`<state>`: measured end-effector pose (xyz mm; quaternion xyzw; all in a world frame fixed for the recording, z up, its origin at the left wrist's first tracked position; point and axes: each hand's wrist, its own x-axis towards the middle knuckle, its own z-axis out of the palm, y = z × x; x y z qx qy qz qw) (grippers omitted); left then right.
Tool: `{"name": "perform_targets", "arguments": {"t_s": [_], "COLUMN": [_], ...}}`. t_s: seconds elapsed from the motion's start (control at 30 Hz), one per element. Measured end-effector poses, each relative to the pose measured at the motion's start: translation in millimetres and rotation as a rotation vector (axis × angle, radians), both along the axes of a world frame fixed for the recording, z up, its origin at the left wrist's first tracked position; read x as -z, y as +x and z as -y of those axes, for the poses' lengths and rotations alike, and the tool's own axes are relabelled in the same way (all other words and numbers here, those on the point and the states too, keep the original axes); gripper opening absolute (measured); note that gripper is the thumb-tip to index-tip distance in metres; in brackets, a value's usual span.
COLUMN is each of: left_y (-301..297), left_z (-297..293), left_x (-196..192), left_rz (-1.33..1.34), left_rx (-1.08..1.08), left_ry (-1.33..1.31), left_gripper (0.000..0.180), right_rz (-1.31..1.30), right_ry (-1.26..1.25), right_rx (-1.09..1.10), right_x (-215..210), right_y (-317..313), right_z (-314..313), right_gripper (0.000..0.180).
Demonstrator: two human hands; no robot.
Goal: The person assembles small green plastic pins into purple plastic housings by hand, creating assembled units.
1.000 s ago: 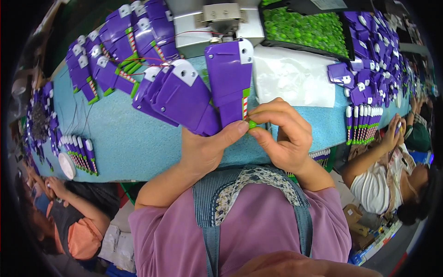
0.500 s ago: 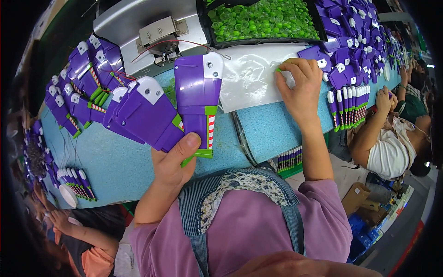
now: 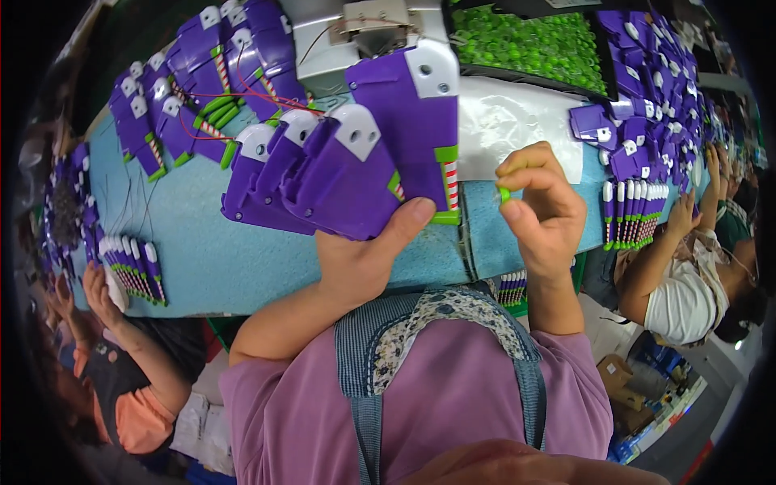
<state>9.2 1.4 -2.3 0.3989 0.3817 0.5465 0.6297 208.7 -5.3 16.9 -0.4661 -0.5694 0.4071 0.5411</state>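
My left hand (image 3: pixel 360 263) grips a fan of purple shells (image 3: pixel 347 166), thumb pressed across the lower edge of the front one, fingers hidden behind the stack. The shells overlap like cards, each with a white cap at its upper corner; the front one shows a green tab and a red-and-white striped strip along its right edge. I hold the fan above the blue mat (image 3: pixel 194 250).

My right hand (image 3: pixel 543 212) is just beside the fan, to its right, not touching it. Thumb and forefinger are pinched shut on a small green piece (image 3: pixel 504 194); the other fingers curl in above it.

Behind the fan sits a grey metal fixture (image 3: pixel 356 32) with red wires running off to the left. To its right, a black tray (image 3: pixel 529 44) holds a heap of green pieces, and a clear plastic sheet (image 3: pixel 509 121) lies on the mat in front of it. More purple shells (image 3: pixel 202 81) lie in rows at the far left, and another pile (image 3: pixel 638 105) spreads at the right. A co-worker's arm (image 3: pixel 663 250) reaches toward that pile from the right; another person's hand (image 3: pixel 101 295) rests at the mat's left edge.
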Motion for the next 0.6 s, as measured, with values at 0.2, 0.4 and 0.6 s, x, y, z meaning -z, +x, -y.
{"name": "perform_targets", "arguments": {"t_s": [0.2,0.4,0.6], "left_y": [2.4,6.6,8.4], "left_z": [-2.0,-1.9,-3.8], "left_x": [-7.8,-7.9,-9.1], "left_rz": [-0.105,-0.083,-0.205], "left_rx": [-0.049,-0.116,-0.127], "left_ry": [0.126,0.092,0.147], "left_gripper": [0.024,0.023,0.019], "right_rz": [-0.006,0.171,-0.063], "right_ry": [0.037,0.110,0.013], "right_rx": [-0.077,-0.071,-0.063], "right_x": [2.6,0.5,11.0], "right_y": [-18.7,-20.4,-26.3], "right_z": [1.2,-0.7,4.0], "right_gripper": [0.020,0.021,0.016]}}
